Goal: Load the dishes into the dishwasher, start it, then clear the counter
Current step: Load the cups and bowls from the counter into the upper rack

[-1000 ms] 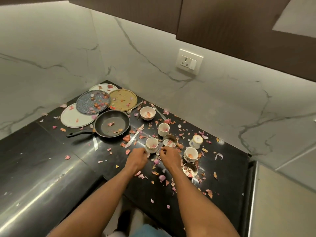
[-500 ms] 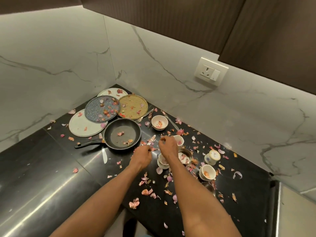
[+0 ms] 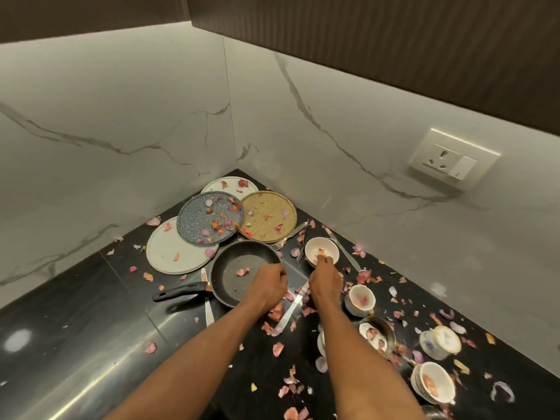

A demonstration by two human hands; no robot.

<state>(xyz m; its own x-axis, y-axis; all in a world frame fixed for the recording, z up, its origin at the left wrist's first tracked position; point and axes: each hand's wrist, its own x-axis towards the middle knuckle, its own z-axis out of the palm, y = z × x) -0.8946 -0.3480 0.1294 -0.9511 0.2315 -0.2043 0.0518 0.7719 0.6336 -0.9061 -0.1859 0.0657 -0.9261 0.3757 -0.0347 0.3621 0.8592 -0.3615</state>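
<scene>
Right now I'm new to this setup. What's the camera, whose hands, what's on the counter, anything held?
There is no machine here. A person wears one wide-angle camera on the head, looking forward and down, so the two bare arms coming in from the bottom are their own.

The surface is a black counter in a marble-walled corner with a wall socket. On it lie four round plates, partly overlapped, a black frying pan, a small bowl, several cups to the right, a butter knife and other cutlery. Pink and orange peel scraps are strewn all over.

The left hand is curled over the pan's right rim. The right hand has its fingertips at the bowl's near rim. What either grip holds is too small to tell.
</scene>
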